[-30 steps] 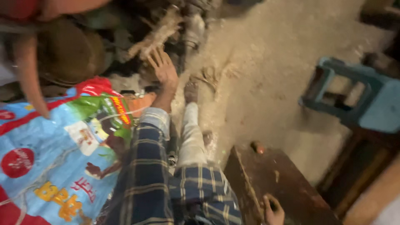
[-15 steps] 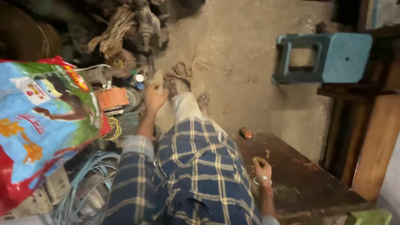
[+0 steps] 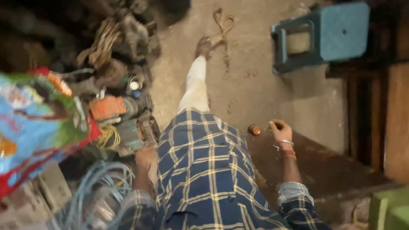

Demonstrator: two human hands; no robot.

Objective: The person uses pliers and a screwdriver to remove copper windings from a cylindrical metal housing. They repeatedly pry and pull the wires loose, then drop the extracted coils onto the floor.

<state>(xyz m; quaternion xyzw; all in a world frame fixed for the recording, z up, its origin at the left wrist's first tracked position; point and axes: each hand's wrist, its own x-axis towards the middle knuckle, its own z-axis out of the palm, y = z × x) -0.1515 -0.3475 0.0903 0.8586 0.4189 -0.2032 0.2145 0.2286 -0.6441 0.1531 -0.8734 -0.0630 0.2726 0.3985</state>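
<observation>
Right hand (image 3: 281,131), arm extended, fingers curled on the dark bench (image 3: 324,166) edge near a small can (image 3: 254,129). Left hand (image 3: 145,164) lowered beside cables (image 3: 96,187); grip indiscernible. Bare floor (image 3: 251,76) ahead.

A dusty floor (image 3: 255,85) carries a blue stool (image 3: 324,36). Left of the stool lies rope (image 3: 223,23); farther left, a scrap heap (image 3: 123,85).

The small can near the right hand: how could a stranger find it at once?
Start at the blue stool on the floor, then come down to the dark wooden bench. At its near corner, just left of the right hand, sits the can: small, round, with an orange-red top.
</observation>
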